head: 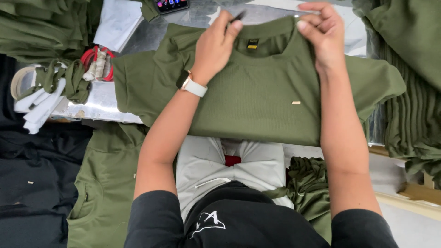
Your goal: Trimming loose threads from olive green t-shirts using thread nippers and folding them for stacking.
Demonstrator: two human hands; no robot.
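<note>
An olive green t-shirt (257, 98) lies spread flat on a shiny metal table (98, 104), collar away from me, with a small label inside the neck. My left hand (216, 46), a white-strapped watch on its wrist, pinches the left side of the collar and seems to hold a thin dark object between its fingers. My right hand (321, 34) grips the right side of the collar, fingers curled over the fabric.
Stacks of folded green garments (413, 92) fill the right side, and more green garments (41, 27) sit at the top left. A phone (171, 4), white papers (117, 23), a red-and-white bundle (97, 63) and cloth strips (50, 92) lie at the left. Another green shirt (105, 183) hangs below the table.
</note>
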